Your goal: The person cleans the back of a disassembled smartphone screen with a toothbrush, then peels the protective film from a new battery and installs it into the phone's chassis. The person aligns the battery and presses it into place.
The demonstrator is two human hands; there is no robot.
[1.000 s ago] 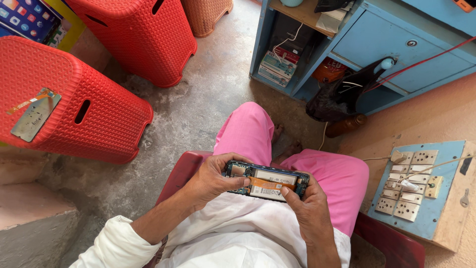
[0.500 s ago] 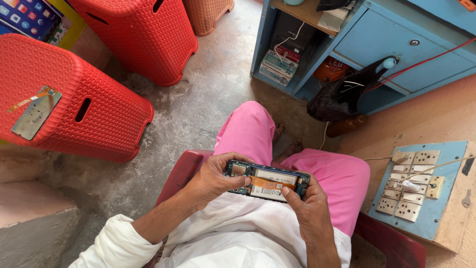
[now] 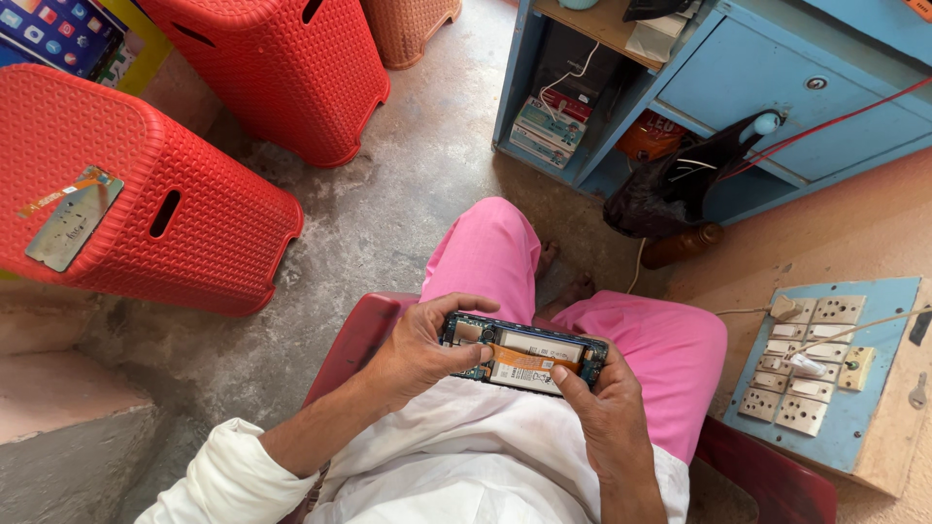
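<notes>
I've got the opened phone over my lap, left hand clamping its left end, right hand pinching the right; next I'd judge careful prying inside.

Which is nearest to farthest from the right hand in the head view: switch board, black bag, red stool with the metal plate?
From the right hand:
1. Switch board, on the blue panel just to its right.
2. Black bag, hanging on the blue cabinet ahead.
3. Red stool, far left across the floor.
</notes>
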